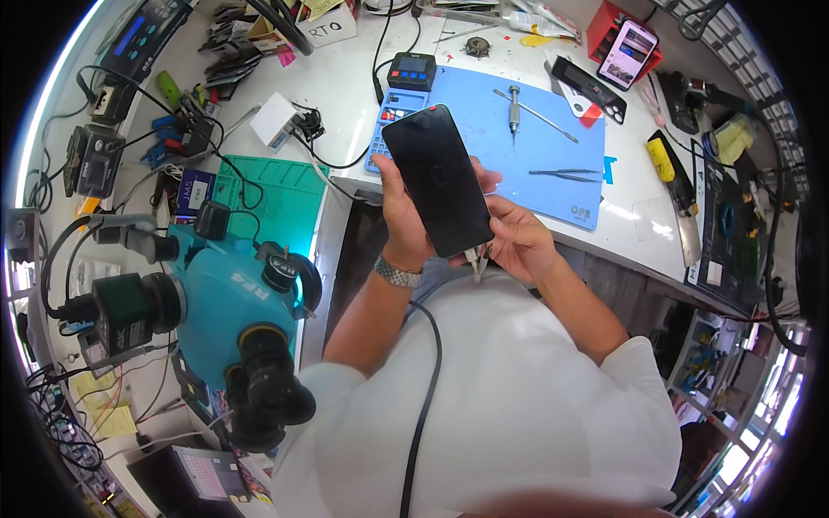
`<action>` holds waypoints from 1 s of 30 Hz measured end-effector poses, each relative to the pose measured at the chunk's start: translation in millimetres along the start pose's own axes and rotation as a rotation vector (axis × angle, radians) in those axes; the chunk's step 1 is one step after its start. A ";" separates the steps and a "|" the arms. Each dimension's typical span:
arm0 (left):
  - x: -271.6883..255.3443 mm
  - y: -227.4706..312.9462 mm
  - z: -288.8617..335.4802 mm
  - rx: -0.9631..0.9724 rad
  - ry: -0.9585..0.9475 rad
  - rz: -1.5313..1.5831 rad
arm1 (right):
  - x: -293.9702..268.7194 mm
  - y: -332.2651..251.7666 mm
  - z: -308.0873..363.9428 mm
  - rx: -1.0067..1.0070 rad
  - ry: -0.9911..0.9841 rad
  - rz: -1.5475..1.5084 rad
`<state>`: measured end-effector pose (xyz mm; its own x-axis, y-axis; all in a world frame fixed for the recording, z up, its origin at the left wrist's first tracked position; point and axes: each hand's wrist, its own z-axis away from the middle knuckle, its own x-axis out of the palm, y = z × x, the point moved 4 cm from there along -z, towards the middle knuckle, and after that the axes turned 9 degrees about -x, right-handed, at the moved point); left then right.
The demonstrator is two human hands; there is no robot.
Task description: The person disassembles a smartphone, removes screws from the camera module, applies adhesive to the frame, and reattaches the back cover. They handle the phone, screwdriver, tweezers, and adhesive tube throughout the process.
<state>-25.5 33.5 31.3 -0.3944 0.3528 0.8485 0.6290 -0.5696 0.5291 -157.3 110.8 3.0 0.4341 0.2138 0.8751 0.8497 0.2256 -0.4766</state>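
A smartphone (436, 180), its screen dark apart from a faint mark near the middle, is tilted above my lap at the bench's front edge. My left hand (406, 211) is closed around it, thumb along the left edge and fingertips showing past the right edge. At the lower right corner my right hand (521, 240) grips the phone's edge with the thumb, its other fingers curled below. A white cable plug (471, 255) sits at the phone's bottom edge, beside those fingers; whether they also hold it is hidden.
A blue work mat (553, 121) bears a screwdriver (515, 112), a metal pry tool (553, 125) and tweezers (566, 174). A teal microscope (229, 302) stands close on my left, by a green mat (281, 186). Another phone (628, 53) leans on a red box. A black cable (427, 414) crosses my front.
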 end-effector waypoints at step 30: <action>6.8 -1.5 10.0 -0.011 0.127 -0.081 | -136.0 -289.2 -87.6 -0.060 0.511 2.228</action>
<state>-22.5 44.1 36.3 -0.5254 0.3013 0.7957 0.5849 -0.5512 0.5950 -435.9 -66.7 29.1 0.3956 -0.1766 -0.9013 -0.9126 0.0352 -0.4074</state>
